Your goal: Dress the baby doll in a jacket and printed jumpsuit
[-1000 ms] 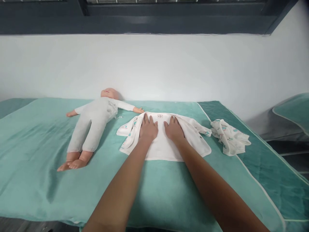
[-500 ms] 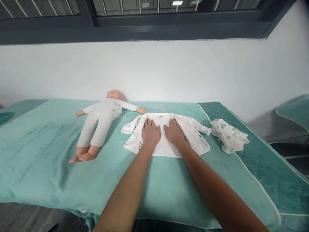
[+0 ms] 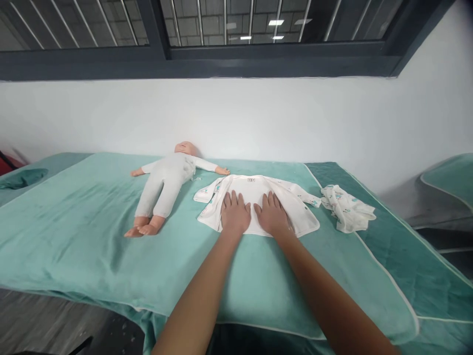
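A white baby shirt (image 3: 254,186) with small coloured prints lies spread open on the green blanket (image 3: 288,286), its neck label toward the wall. Both palms rest flat on its inner back. My left hand (image 3: 235,213) is on the left half, fingers stretched toward the neckline. Beside it, my right hand (image 3: 272,214) lies on the right half with the fingers extended. Neither hand grips the cloth. To the left a baby doll (image 3: 166,177) in a white body lies on its back, one arm reaching close to the shirt's left sleeve.
A crumpled white printed garment (image 3: 349,209) lies right of the shirt, by its right sleeve. Behind the bed stands a white wall (image 3: 236,118) under a dark-framed barred window (image 3: 277,59). The bed's front edge drops to a dark floor (image 3: 55,320).
My hands have slid slightly toward me over the shirt, staying flat. The camera view has tilted up a little and shifted left. The doll and crumpled garment lie as before.
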The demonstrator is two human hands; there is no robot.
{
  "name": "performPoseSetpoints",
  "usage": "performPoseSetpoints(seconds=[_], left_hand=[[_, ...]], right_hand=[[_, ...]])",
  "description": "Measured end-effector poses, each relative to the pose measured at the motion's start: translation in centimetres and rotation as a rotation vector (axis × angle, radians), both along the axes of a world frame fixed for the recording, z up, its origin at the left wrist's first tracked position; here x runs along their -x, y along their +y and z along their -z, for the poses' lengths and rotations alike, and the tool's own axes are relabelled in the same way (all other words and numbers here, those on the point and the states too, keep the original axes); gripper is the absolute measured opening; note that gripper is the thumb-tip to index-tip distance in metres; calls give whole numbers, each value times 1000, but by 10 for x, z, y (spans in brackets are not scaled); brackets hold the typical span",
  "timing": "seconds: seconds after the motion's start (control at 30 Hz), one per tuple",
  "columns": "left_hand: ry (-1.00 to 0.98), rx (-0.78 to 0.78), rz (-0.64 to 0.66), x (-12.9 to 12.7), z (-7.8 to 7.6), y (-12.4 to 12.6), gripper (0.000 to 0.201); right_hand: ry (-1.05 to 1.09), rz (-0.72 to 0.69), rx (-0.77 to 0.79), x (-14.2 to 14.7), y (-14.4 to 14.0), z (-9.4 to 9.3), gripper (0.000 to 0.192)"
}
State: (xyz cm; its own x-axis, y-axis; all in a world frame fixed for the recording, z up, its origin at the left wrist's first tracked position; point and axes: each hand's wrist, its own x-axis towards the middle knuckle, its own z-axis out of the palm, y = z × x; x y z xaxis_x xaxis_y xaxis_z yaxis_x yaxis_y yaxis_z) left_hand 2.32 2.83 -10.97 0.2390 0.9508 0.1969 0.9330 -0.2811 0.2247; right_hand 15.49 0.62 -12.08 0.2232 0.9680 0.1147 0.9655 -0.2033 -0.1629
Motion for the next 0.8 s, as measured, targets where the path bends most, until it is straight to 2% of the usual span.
performPoseSetpoints(seconds=[0.3,0.5,0.57,0.67,0.73,0.8], left_hand=[[-6,-76,65,22,3,-46,57],[-142,-170,234,51,5,-69,44],[-257,-237,247,65,4,-67,37],[-394,-362,147,93,4,-49,32],[-396,-393,53,113,5,-30,38],[-349,-361,8,128,6,-9,50]], right_hand=[[-83,-14,-18,10,-46,0,64],[-146,-99,-115,13,-87,6,61],[-143,-129,-125,12,-101,8,62],[-128,-156,-143,12,-117,11,63],[-113,-165,-152,15,-120,10,65],[-91,-182,-150,20,-117,6,66]])
